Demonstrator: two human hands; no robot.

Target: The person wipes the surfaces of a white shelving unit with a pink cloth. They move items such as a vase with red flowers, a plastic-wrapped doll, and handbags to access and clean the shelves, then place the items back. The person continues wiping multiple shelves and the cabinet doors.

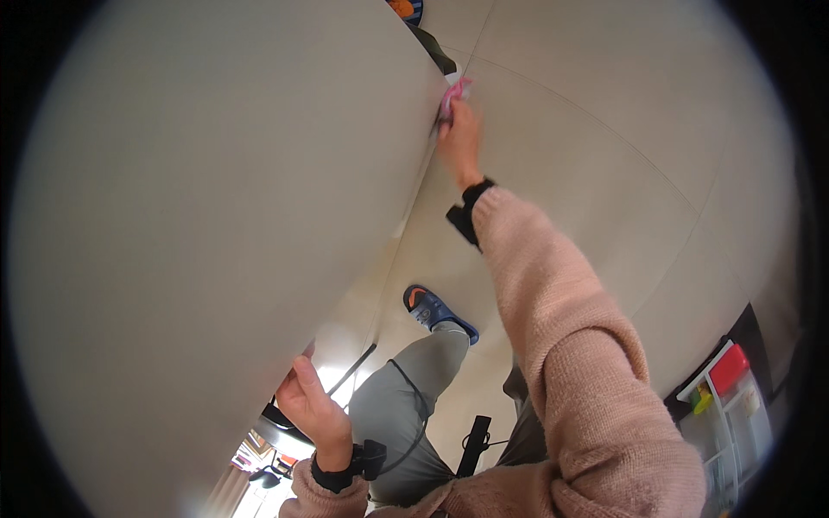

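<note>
A large plain pale panel (pixel 214 194) fills the left of the head view; the frame does not settle whether it is a door or another board. My right hand (pixel 461 139), slightly blurred, reaches to the panel's far edge. It holds a crumpled pink-and-white cloth (pixel 455 94) against or very close to that edge. Nearer my body, my left hand (pixel 311 401) is at the panel's lower edge, thumb raised and fingers curled along it. Some of its fingertips are hidden. Both wrists wear black straps with a small black device.
Beneath me is a pale tiled floor (pixel 583 162), with my foot in a blue slipper (pixel 434 311). A clear compartment organizer (pixel 732 421) with a red item stands at lower right. Black cables (pixel 414 388) hang by my legs. A dark green item (pixel 432 48) shows beyond the panel.
</note>
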